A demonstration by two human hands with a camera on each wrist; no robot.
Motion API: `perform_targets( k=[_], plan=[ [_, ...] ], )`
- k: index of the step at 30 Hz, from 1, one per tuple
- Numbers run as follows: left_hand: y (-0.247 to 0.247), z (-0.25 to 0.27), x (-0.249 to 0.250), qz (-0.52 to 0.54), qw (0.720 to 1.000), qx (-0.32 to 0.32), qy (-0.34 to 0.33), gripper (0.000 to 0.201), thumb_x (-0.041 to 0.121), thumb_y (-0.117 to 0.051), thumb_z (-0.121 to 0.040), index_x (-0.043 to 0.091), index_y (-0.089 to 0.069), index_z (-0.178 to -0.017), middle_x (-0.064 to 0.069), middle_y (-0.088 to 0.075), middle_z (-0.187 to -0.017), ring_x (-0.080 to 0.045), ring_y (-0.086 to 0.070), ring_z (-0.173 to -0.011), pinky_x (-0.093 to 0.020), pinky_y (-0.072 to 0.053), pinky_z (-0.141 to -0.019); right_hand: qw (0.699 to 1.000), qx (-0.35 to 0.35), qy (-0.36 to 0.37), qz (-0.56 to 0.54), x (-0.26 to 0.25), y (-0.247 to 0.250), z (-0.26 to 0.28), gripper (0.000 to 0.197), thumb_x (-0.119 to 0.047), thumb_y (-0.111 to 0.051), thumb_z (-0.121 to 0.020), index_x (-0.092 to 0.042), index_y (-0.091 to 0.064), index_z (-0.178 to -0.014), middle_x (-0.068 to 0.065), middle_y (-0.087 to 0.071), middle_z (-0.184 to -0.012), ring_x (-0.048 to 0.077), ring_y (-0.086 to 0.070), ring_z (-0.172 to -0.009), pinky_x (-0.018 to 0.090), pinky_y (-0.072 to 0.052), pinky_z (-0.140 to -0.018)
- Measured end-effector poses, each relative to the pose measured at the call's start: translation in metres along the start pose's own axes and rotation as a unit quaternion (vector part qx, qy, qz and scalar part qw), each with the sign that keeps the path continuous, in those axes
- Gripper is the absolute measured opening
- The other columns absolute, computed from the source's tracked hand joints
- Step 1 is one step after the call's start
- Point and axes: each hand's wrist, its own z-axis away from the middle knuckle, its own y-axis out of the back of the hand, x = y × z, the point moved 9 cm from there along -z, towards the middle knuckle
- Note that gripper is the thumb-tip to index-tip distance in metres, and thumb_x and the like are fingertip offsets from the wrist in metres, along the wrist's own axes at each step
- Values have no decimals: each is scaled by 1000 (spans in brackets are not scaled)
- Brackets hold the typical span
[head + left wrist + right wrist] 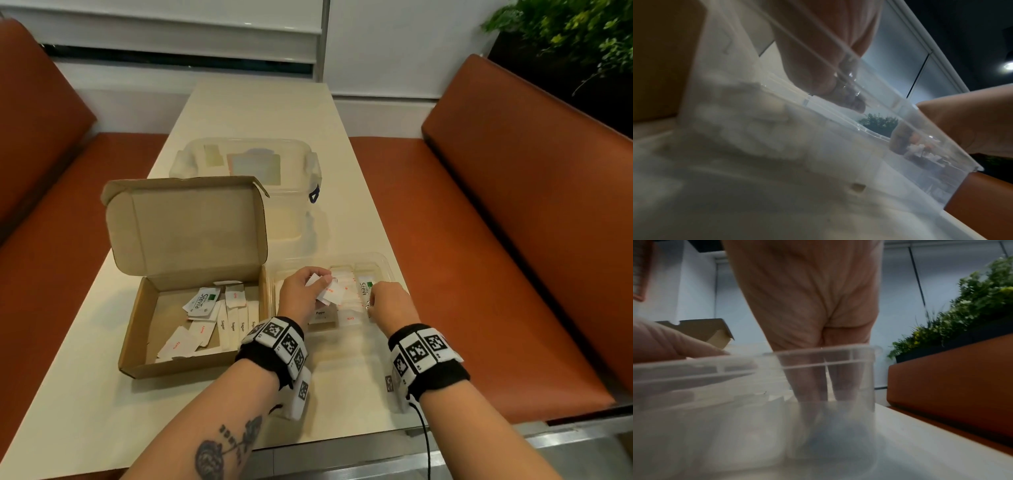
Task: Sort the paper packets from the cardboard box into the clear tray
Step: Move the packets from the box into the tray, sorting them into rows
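Both hands are over the clear tray (pixel 388 263), which sits on the table (pixel 260 109) at about 5 o'clock from the centre of the head view, just right of the open cardboard box (pixel 164 363). The left hand (pixel 299 291) hovers above the tray's left half, fingers curled round a small bunch of white packets (pixel 325 291) with red print, pinching them between thumb and fingers. The right hand (pixel 388 303) is at the tray's right end, fingers bent down into it; its tips lie beside a Stevia packet (pixel 363 286), but whether they pinch anything cannot be told, since the right-wrist view shows only blurred fingers (pixel 809 386) reaching down behind the tray wall (pixel 828 360). More packets lie flat across the tray floor, one marked Pepper (pixel 320 313). In the box, at 9 o'clock from the tray, loose packets remain: a Stevia one (pixel 202 299), long Sugar sticks (pixel 233 329) and small white ones with red print, heaped toward its right side. The box lid (pixel 186 222) stands open toward 12 o'clock. Behind it, at 12 o'clock, stands a clear lidded tub (pixel 246 164). Brown benches (pixel 513 205) flank the table and a plant (pixel 565 31) shows at 2 o'clock
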Motion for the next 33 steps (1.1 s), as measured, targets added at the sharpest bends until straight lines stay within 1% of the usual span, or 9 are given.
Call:
perform_targets(
  k=[3,7,11,14,18,21,24,28,33],
  plan=[
    [1,0,0,-1,1000,7,-3,12,9,-63,-88,18,-68,-82,-2,-68,-91,-16,-65,-80,-28,-55,-62,999,-4,12,34,-6,0,1,21,4,-48,-85,-7,-65,-91,10,-64,-89,25,-60,-82,27,-45,-67],
    [2,1,0,-3,1000,11,-3,13,9,-63,-89,18,-68,-82,-3,-69,-92,-15,-65,-80,-26,-56,-62,999,-27,3,31,-3,-8,2,24,8,-44,-83,-10,-53,-68,4,-47,-68,24,-49,-68,26,-43,-63],
    [3,2,1,-6,1000,12,0,12,9,-63,-89,18,-68,-82,-4,-68,-93,-16,-65,-80,-23,-55,-57,999,-34,6,16,-2,-7,4,21,6,-46,-84,-6,-63,-82,10,-57,-79,23,-51,-69,27,-47,-68],
    [4,3,3,-15,1000,9,-1,10,10,-62,-89,17,-67,-84,-5,-68,-92,-15,-64,-75,-21,-53,-53,997,32,30,-58,-12,9,7,20,-2,-48,-88,-7,-67,-92,8,-66,-88,24,-61,-81,28,-47,-71],
    [7,3,5,-15,1000,3,-1,7,12,-65,-88,16,-67,-84,-7,-66,-96,-18,-63,-73,-28,-56,-58,959,91,65,-261,-38,30,19,10,-24,-63,-87,-15,-66,-86,-2,-62,-73,10,-56,-66,17,-40,-58],
    [9,4,7,-9,1000,3,4,4,15,-66,-88,16,-68,-84,-8,-62,-109,-22,-63,-80,-33,-58,-65,938,50,54,-340,-50,24,20,15,-18,-75,-77,-17,-63,-86,0,-60,-73,12,-57,-65,25,-52,-66],
    [12,6,6,15,1000,-11,21,2,18,-67,-87,15,-67,-87,-10,-58,-119,-24,-63,-92,-29,-57,-62,922,45,37,-383,-50,22,19,16,-12,-76,-75,-14,-63,-84,3,-59,-71,17,-59,-65,32,-54,-70],
    [11,10,2,90,993,-56,56,15,-4,-62,-86,9,-63,-94,-18,-54,-122,-29,-64,-94,-29,-60,-69,891,51,8,-450,-41,21,14,11,-10,-73,-79,-8,-62,-78,5,-61,-67,17,-61,-58,30,-55,-65],
    [15,15,4,83,994,-52,56,13,-2,-61,-88,10,-65,-93,-22,-51,-130,-28,-67,-91,-33,-60,-74,862,78,-1,-500,-38,22,13,15,-17,-74,-78,-15,-63,-69,0,-63,-66,11,-56,-61,25,-48,-60]
  ],
)
